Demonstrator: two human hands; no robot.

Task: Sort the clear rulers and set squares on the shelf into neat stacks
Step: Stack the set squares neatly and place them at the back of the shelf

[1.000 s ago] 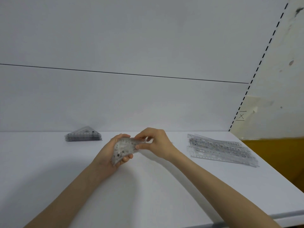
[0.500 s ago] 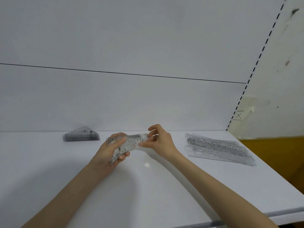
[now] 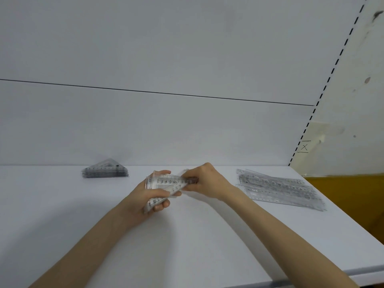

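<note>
The left hand [image 3: 143, 197] grips set squares [image 3: 166, 182]; the right hand [image 3: 209, 181] pinches their right tip. Probably light, slick; hold edges.

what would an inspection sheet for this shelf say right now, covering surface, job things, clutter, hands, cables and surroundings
Surface: white shelf, flat, no marks visible.
Job's things: set-square stack at back left, edges lined up; ruler pile at right, fanned and not squared up; held bundle of clear set squares, lifted above the shelf between both hands.
Clutter: nothing seen.
Grippers: left hand grips the held bundle, thumb across its front; right hand pinches its right end.
Cables: nothing seen.
Surroundings: white back panel with one dark seam; slotted upright at right; stained wall beyond it with a pencilled mark.
</note>
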